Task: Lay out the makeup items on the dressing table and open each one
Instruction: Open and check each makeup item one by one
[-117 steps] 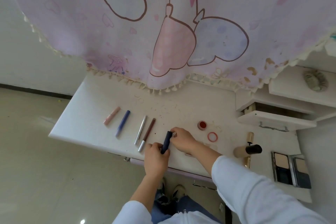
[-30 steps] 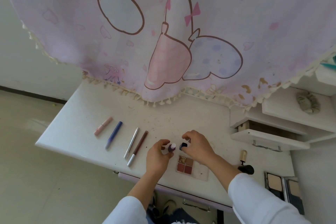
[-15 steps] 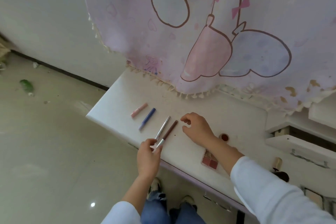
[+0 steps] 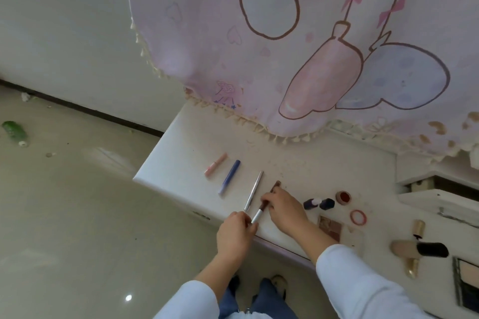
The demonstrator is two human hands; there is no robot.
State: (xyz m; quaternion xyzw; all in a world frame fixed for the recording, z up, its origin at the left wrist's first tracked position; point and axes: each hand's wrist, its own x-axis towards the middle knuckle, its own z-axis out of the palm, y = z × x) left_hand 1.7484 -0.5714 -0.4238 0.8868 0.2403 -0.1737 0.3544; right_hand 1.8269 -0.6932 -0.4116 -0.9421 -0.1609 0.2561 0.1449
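White dressing table (image 4: 181,158), pink cartoon cloth (image 4: 207,59) overhanging, glossy beige floor (image 4: 77,215)

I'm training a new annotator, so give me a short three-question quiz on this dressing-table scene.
1. True or false: the right hand holds the brown pencil.
2. The small dark bottle has its cap: A on the bottle, B lying beside it, C out of view?
3. Fill in: the left hand grips the pencil's ___ end.
Key: 1 true; 2 B; 3 silver.
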